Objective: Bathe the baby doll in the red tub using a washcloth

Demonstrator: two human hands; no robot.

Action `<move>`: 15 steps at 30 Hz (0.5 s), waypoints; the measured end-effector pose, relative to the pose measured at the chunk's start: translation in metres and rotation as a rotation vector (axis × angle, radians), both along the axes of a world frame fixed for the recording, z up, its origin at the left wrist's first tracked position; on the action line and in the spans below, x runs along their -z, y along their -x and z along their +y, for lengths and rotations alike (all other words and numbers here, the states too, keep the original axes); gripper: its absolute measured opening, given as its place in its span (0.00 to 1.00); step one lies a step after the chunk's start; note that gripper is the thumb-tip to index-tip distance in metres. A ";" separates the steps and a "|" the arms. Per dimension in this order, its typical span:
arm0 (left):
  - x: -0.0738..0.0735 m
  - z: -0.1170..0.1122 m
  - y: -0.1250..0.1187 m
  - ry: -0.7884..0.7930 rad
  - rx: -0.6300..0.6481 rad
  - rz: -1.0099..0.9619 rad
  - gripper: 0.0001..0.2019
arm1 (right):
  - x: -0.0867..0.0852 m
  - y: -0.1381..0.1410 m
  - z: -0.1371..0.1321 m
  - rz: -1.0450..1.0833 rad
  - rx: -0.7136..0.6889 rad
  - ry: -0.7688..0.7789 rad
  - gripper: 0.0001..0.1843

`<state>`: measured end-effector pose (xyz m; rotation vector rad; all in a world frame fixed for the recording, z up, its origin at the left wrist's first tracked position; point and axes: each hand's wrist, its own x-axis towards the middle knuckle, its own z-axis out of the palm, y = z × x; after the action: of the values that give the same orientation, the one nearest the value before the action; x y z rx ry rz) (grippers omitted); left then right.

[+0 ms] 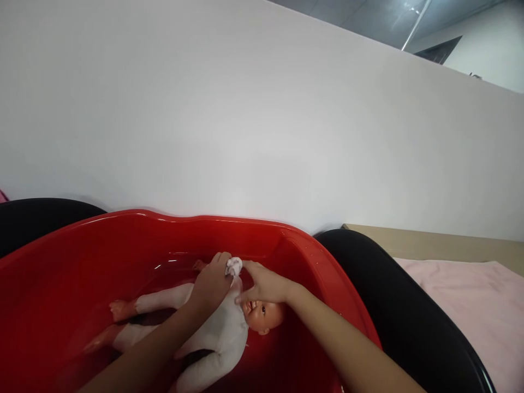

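A baby doll (221,327) with a white cloth body lies on its back in a red tub (241,229), its head (265,316) toward the right and its bare feet toward the left. My left hand (213,278) reaches over the doll's chest, fingers closed around a crumpled white cloth (234,266). My right hand (266,281) rests by the doll's neck and partly covers its head. Its fingertips are close to the cloth, with the thumb spread apart at the doll's upper chest. I cannot tell whether those fingertips touch the cloth.
Water appears to fill the bottom of the tub. Black rounded supports (368,273) flank the tub on both sides. A pale pink towel (470,305) lies on a surface at the right. Behind the tub rises a plain white partition (254,120).
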<state>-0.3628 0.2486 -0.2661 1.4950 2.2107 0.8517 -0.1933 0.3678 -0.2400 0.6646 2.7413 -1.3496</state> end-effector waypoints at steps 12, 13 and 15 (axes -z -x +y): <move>0.023 -0.015 -0.035 0.262 0.306 -0.039 0.22 | 0.015 0.008 -0.007 -0.487 -0.224 -0.328 0.36; 0.021 -0.016 -0.035 0.239 0.336 -0.124 0.22 | 0.015 0.008 -0.007 -0.508 -0.226 -0.331 0.36; 0.019 -0.016 -0.034 0.225 0.327 -0.219 0.22 | 0.015 0.008 -0.007 -0.549 -0.239 -0.344 0.36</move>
<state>-0.3288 0.2327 -0.2851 1.5166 1.7754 0.6066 -0.2013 0.3612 -0.2553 0.5819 2.4971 -0.5433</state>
